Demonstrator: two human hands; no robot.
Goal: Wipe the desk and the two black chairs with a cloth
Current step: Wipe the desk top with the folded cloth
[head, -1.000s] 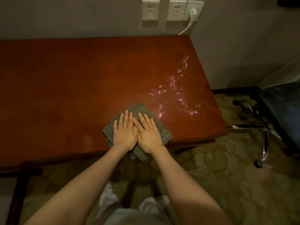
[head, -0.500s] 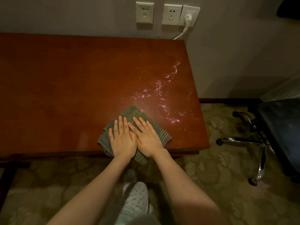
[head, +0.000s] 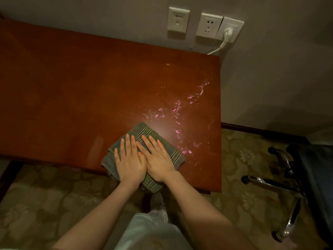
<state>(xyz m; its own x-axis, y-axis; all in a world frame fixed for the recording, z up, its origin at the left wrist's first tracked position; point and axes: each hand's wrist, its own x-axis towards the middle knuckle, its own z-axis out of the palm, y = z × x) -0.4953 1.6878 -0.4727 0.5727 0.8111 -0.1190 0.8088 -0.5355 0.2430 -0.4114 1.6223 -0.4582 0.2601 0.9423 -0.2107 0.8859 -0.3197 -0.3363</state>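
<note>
Left hand (head: 130,165): flat on the cloth, fingers straight and slightly apart, pressing down.
Right hand (head: 158,159): flat beside it, fingers straight and a little spread; the two hands touch along their inner sides.
Cloth (head: 142,130): grey-green with yellow and dark stripes, folded, at the desk's near edge toward the right corner; its near end overhangs that edge.
Desk (head: 72,96): reddish-brown wooden top, set against the wall.
Wet streaks (head: 177,109): glinting droplets running from just right of the cloth toward the far right corner.
Black chair (head: 317,168): right of the desk, apart from it, chrome base (head: 270,183) on the patterned carpet (head: 45,204).
Wall: switch plate (head: 178,19), socket (head: 209,25), white plug (head: 228,33) with its cable dropping behind the far right corner.
</note>
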